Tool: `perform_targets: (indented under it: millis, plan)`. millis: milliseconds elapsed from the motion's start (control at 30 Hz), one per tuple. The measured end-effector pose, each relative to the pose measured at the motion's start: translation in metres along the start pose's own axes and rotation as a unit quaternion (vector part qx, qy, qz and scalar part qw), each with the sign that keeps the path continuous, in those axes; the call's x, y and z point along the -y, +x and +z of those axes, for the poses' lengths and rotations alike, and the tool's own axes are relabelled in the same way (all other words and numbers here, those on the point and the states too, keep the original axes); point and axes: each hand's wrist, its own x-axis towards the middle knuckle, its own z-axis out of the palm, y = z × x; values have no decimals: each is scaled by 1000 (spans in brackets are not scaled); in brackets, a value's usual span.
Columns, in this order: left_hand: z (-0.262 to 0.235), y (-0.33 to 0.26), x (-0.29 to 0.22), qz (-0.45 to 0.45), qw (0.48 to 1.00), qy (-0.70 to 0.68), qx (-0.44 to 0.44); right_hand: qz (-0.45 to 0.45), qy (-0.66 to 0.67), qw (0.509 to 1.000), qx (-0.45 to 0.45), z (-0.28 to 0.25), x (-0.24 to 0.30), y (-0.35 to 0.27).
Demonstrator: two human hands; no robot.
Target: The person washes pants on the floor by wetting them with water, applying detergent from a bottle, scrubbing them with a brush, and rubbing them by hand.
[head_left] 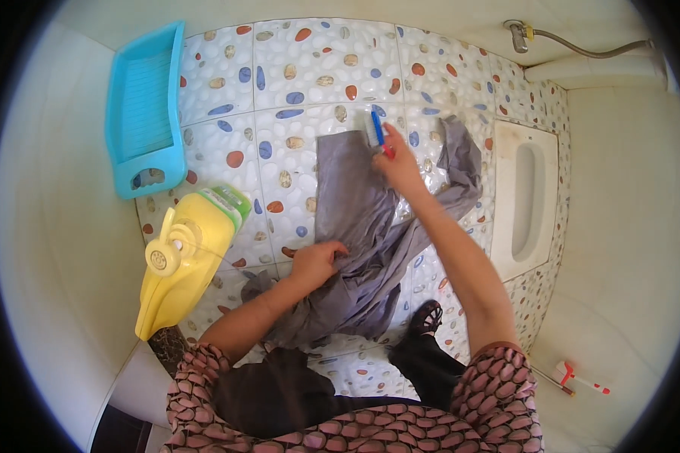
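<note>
A wet grey garment [347, 185], which looks like trousers, lies spread over the pebble-patterned floor, one part flat and the rest bunched in folds. At its far edge, my right hand [402, 164] grips a scrub brush [378, 128] with a blue and red body and pale bristles. The bristles face left, beside the cloth's top corner. Nearer to me, my left hand [317, 266] is closed on the garment's left edge, fingertips pressed together on the fabric.
A blue washboard basin [145, 106] leans at the far left. A yellow detergent jug [189, 257] stands left of my left arm. On the right, a squat toilet [527, 196] is set in the floor. A red and white brush [579, 379] is at the lower right; a hose [589, 51] hangs far right.
</note>
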Motion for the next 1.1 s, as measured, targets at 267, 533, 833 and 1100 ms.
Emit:
perform_targets:
  millis: [267,533,833,1100]
  plan:
    - [-66,59,-29,92,960,38,-261,-254,20,963,-91,-49,174,-44]
    - [-30,-30,11,5,953,181,-243,-127,-80,974,172,-9,54,-144]
    - [-32,-16,3,58,960,259,-89,-276,-411,838,229,24,36,-107]
    - [-21,-22,17,56,947,301,-94,-227,-363,875,225,14,30,-63]
